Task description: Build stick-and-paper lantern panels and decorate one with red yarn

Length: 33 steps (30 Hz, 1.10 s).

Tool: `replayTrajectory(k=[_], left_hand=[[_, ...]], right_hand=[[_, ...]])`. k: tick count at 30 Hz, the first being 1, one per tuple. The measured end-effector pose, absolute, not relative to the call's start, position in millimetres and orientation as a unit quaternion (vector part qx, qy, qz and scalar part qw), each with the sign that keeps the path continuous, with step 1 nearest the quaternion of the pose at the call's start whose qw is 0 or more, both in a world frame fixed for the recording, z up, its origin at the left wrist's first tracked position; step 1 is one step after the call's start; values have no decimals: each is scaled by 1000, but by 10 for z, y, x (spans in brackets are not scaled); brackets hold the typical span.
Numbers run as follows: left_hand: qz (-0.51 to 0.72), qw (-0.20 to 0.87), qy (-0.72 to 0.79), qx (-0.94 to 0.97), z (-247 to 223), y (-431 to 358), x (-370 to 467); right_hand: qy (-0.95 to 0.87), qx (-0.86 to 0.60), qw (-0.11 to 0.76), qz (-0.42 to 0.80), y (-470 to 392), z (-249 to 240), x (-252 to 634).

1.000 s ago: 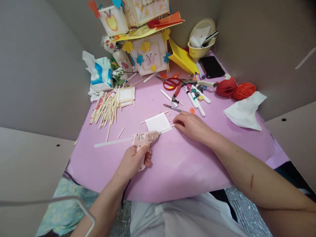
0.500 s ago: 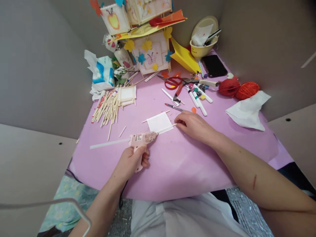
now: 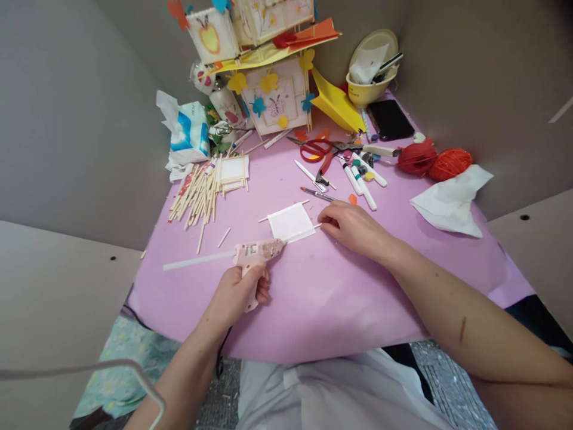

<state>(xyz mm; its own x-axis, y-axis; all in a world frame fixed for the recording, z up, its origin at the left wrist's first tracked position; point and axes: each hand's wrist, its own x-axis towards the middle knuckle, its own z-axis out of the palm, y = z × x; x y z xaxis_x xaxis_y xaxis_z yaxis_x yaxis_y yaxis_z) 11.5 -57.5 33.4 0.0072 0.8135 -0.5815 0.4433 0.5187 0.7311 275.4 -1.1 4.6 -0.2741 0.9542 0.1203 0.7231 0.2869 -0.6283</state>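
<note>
My left hand (image 3: 244, 291) is wrapped round the handle of a pale pink glue gun (image 3: 253, 254), with a long glue stick (image 3: 197, 261) poking out of its back. The gun's nozzle is at the near edge of a white sheet (image 3: 292, 223) that has a thin wooden stick along its far side and another along its near side. Fingers of my right hand (image 3: 347, 227) pinch the right end of the near stick (image 3: 317, 226). Both the sheet and its sticks rest on the pink table cover.
Wooden sticks (image 3: 197, 194) and small frames (image 3: 233, 170) lie at the left, by a tissue pack (image 3: 190, 131). Behind stands a decorated paper house (image 3: 273, 98). Red scissors (image 3: 316, 149), markers (image 3: 364, 188), yarn balls (image 3: 450, 163) and a phone (image 3: 390, 119) are at the right.
The whole view has shifted very slightly. Both hands, the glue gun and the white sheet keep the same positions relative to each other.
</note>
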Motion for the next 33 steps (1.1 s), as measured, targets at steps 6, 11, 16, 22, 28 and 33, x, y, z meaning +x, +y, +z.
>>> replayTrajectory(k=[6,11,16,22,28,33], left_hand=[[170,533,691,458,394,-592,90],[175,538,687,456,428,-619,79],[172,534,691,456,425,-622,65],[164,531,689,465,444,-622,67],[171,531,693,457,457,-633,56],[169,530,692,460,452,-654,4]], right_hand=[[-764,-550,245,233,-17,47,2758],[-768,-547,246,226,-15,50,2760],[-764,-550,246,229,-13,54,2756],[-767,-547,245,229,-19,58,2757],[-765,-548,245,233,-23,65,2763],[-766,-546,247,232,-19,58,2767]])
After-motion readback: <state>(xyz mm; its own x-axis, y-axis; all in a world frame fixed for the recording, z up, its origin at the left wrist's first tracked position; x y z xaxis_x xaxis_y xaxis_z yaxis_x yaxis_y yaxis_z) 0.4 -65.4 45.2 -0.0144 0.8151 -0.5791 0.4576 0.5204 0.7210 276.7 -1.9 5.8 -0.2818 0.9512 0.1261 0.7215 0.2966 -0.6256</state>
